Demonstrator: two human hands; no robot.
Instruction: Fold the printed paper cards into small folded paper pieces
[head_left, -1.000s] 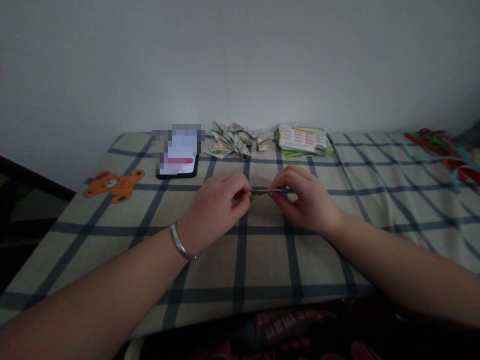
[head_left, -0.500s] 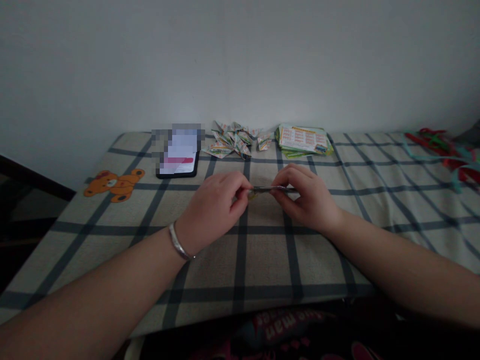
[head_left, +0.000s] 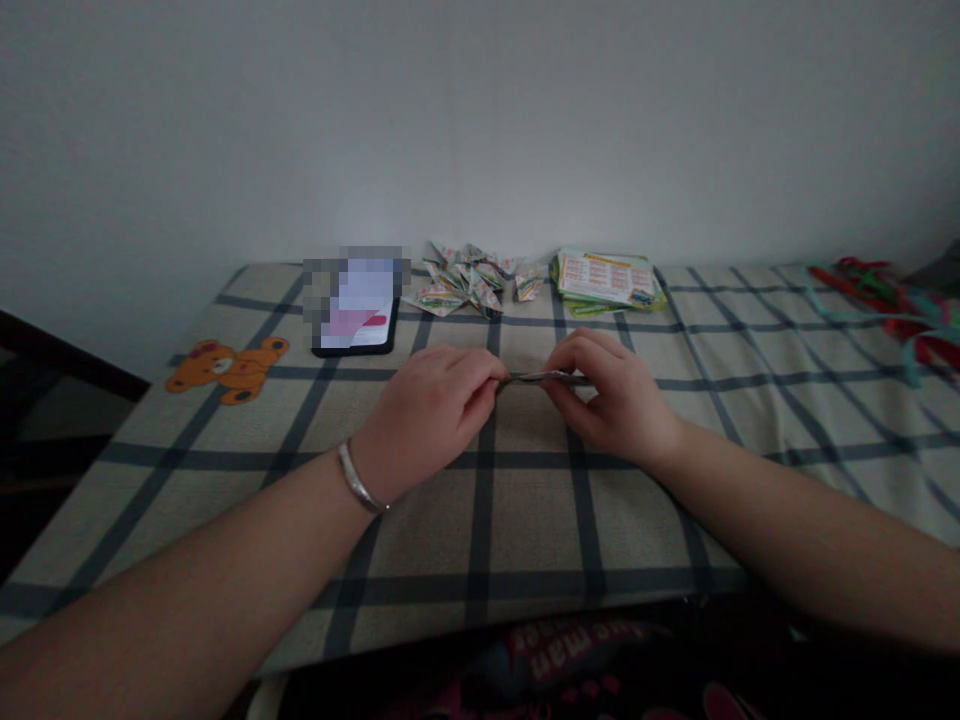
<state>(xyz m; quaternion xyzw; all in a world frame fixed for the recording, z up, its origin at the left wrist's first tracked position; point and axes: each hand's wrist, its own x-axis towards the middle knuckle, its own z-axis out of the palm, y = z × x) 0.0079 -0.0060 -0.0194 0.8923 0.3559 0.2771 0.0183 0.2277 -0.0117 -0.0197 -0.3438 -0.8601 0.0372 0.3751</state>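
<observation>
My left hand (head_left: 439, 410), with a silver bangle at its wrist, pinches the left end of a thin folded strip of paper (head_left: 529, 378). My right hand (head_left: 611, 395) is closed on the strip's right part, thumb below and fingers above. The strip lies level between both hands and shows almost edge-on, so its faces are hidden. Just beyond the hands, several small folded paper pieces (head_left: 472, 280) with printed text lie in a loose heap. To their right is a stack of printed leaflets (head_left: 609, 280) with green edges.
A checked cloth (head_left: 525, 530) covers the table. Left of the paper heap lies a phone (head_left: 356, 340) with its screen lit, and an orange bear cutout (head_left: 229, 370) is near the left edge. Red and teal ribbons (head_left: 892, 305) lie at far right. A wall (head_left: 480, 130) rises behind.
The strip has turned slightly in my fingers: the yellowish bit below its left end no longer shows. Both hands keep nearly the same place and grip.
</observation>
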